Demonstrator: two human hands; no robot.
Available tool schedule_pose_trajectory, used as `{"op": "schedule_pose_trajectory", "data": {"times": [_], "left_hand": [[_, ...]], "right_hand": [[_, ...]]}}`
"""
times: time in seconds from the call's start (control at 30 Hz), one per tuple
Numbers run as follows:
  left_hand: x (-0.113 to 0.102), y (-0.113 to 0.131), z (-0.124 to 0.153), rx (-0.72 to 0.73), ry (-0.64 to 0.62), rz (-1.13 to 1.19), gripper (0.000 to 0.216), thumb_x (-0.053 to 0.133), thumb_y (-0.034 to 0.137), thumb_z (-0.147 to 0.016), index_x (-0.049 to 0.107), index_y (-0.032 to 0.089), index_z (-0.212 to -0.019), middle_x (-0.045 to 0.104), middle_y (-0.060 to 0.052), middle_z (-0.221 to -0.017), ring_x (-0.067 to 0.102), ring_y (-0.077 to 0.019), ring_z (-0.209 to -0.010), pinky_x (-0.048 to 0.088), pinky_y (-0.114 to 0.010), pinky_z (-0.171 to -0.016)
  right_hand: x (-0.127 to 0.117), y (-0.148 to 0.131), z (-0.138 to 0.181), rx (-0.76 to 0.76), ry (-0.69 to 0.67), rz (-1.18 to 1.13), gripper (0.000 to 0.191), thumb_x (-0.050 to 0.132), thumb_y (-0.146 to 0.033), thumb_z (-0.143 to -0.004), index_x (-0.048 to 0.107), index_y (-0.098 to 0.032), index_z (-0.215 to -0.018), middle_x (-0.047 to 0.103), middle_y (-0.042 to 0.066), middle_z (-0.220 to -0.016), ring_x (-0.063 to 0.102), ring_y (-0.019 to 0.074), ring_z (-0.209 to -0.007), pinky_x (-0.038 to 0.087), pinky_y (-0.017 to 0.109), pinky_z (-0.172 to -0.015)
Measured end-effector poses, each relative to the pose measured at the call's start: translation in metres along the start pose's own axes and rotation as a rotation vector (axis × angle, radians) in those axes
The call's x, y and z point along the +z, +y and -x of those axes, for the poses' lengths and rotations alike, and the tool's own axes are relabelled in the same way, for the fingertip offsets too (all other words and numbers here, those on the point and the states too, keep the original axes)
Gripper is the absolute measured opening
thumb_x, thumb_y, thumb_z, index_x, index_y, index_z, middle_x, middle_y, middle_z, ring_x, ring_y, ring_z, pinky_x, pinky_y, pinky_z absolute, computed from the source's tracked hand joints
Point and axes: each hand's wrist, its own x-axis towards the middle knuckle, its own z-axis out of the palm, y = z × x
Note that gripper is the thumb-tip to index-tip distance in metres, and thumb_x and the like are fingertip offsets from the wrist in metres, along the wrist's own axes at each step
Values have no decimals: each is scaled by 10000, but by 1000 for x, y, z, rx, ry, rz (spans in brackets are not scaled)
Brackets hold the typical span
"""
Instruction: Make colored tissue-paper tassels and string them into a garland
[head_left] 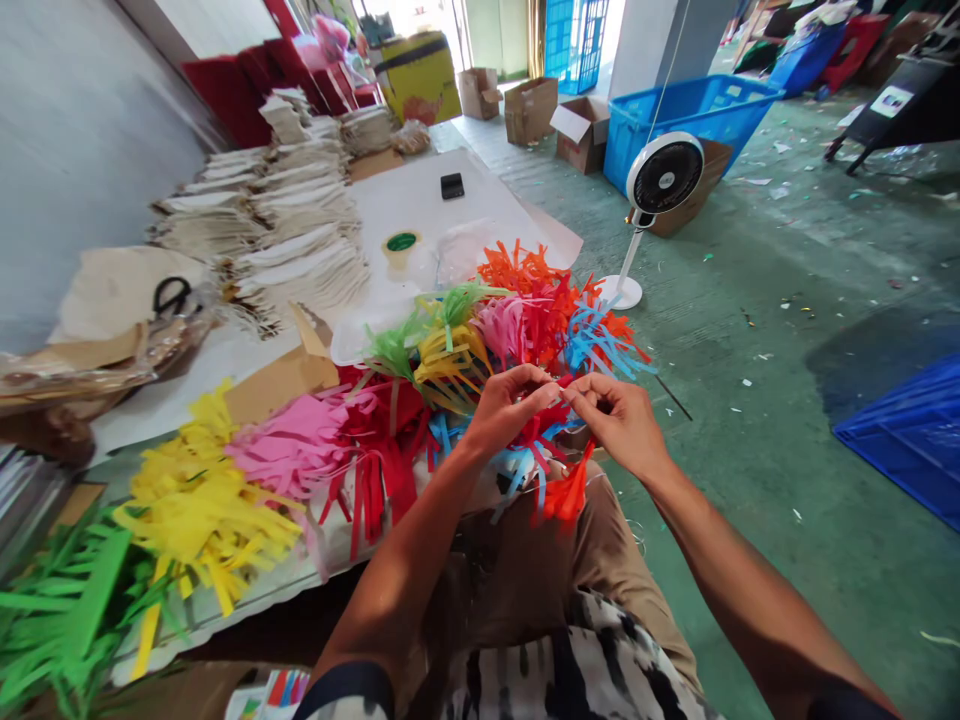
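Observation:
My left hand point(508, 402) and my right hand point(619, 420) meet fingertip to fingertip over my lap, both pinched shut on a bunch of fringed paper strips point(559, 480). Orange, red and blue strips hang below the two hands. Just beyond them, a heap of coloured fringe bundles point(517, 325) in orange, pink, yellow, green and blue rests at the table's near corner. Red fringe point(379, 455), pink fringe point(296, 450), yellow fringe point(199, 510) and green fringe point(64, 610) lie along the table's front edge to the left.
The white-covered table point(420, 205) carries stacks of pale fringed paper point(277, 215), a tape roll point(401, 245), a small black object point(451, 185) and scissors point(172, 295). On the green floor stand a white fan point(660, 180), blue crates point(686, 115) and cardboard boxes point(532, 110).

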Motion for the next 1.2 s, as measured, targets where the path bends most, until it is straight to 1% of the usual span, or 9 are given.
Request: {"op": "schedule_pose_trajectory", "data": {"times": [0.1,0.17,0.23,0.37,0.57,0.77,0.9,1.03,1.2], "left_hand": [[5,-1,0,63,47,-103,348,690,472,-940,690,181,-750,649,0,-749,560,-112,-706,475,-264,-700],[8,-2,-1,86,71,-103,267,714,401,-924,697,183,-772,664,7,-779,572,-109,-725,486,-258,-727],[10,-2,-2,108,81,-79,152,753,341,-887,727,192,-881,703,10,-835,618,-112,-761,510,-254,-756],[12,-1,-2,123,81,-79,203,770,302,-867,770,203,-1043,782,-23,-976,704,-140,-866,553,-275,-834],[17,4,1,194,161,-263,113,704,271,-930,715,203,-840,743,2,-817,658,-127,-752,526,-256,-764],[19,3,3,322,213,-612,101,605,272,-1008,677,235,-947,763,-5,-852,679,-135,-737,483,-256,-739],[19,1,4,342,186,-746,122,561,287,-1035,669,234,-1014,775,-19,-864,694,-143,-724,444,-249,-685],[18,5,6,292,175,-652,131,537,318,-1052,637,234,-1055,738,3,-820,664,-127,-680,437,-239,-672],[18,6,8,183,46,-386,193,535,398,-1059,596,250,-1166,644,69,-715,556,-95,-581,419,-217,-629]], "right_hand": [[0,-1,2,19,8,-1,293,651,-460,-953,730,-206,-830,509,-51,-556,448,120,-522,339,273,-538],[0,-2,2,23,13,-2,293,650,-455,-948,711,-207,-806,512,-51,-559,445,118,-520,339,272,-535],[0,-3,3,21,19,-3,294,646,-447,-945,687,-209,-776,511,-51,-561,445,116,-524,341,271,-540],[-1,-2,4,14,28,-1,291,640,-433,-945,661,-211,-759,502,-54,-561,440,115,-527,334,273,-542],[0,-1,7,15,24,3,277,640,-449,-963,678,-217,-817,520,-50,-586,451,125,-548,343,285,-560],[1,-5,7,42,-9,-115,256,654,-449,-959,708,-234,-1087,502,-67,-611,428,133,-552,347,286,-558],[4,-3,3,43,2,-213,255,674,-480,-960,732,-232,-968,427,-72,-587,374,121,-547,313,282,-550],[6,1,1,30,32,-244,264,698,-470,-943,714,-224,-850,443,-58,-608,363,118,-561,289,281,-545],[10,3,0,25,99,-274,299,683,-515,-946,685,-229,-857,502,-36,-673,408,132,-605,339,282,-576]]}}
